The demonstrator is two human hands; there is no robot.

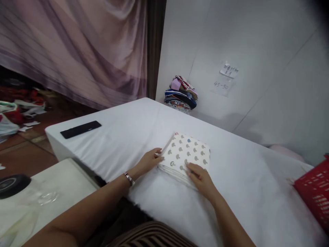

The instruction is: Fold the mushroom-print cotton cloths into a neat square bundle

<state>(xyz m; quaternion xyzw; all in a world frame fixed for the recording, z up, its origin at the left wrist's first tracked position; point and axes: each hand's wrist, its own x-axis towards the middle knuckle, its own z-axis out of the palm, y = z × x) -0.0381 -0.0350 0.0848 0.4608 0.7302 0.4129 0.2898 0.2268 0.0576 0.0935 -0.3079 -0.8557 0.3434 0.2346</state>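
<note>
A white folded cloth [190, 152] printed with grey mushroom-like shapes, plus a few blue, green and red ones, lies in a flat, layered square on the white-covered table [123, 127]. At its left edge is my left hand [150, 160], fingers apart and slightly curved, the tips at the cloth's side. A metal bracelet circles that wrist. My right hand [202, 178] rests on the near right part of the cloth, fingers stretched across the top. The cloth's folded layers show along the near edge.
A black flat phone-like object [81, 129] lies at the table's left end. Several folded fabrics [181, 94] are stacked by the wall. A red basket [315, 192] stands at the right edge. To the lower left is a white surface [69, 181] with a black round object [14, 185].
</note>
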